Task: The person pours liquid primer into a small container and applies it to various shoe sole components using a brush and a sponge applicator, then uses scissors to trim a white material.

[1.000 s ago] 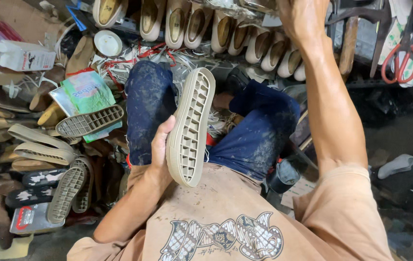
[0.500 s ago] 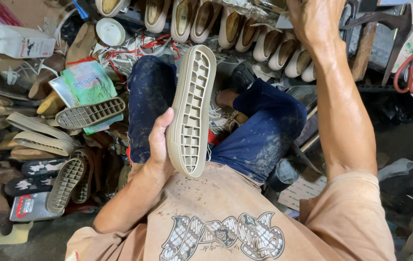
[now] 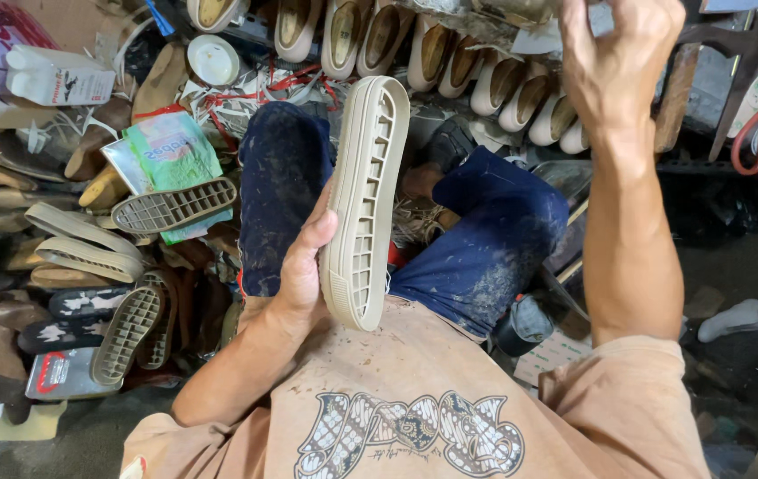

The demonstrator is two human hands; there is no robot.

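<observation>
Cupped along one edge only, the left hand clasps a beige moulded rubber shoe sole upright above the lap. Right hand reaches to one o'clock among cream shoes; its grip is cropped. Sole could tip out.

Sole in left hand, over lap; spare soles left; shoes behind.
</observation>
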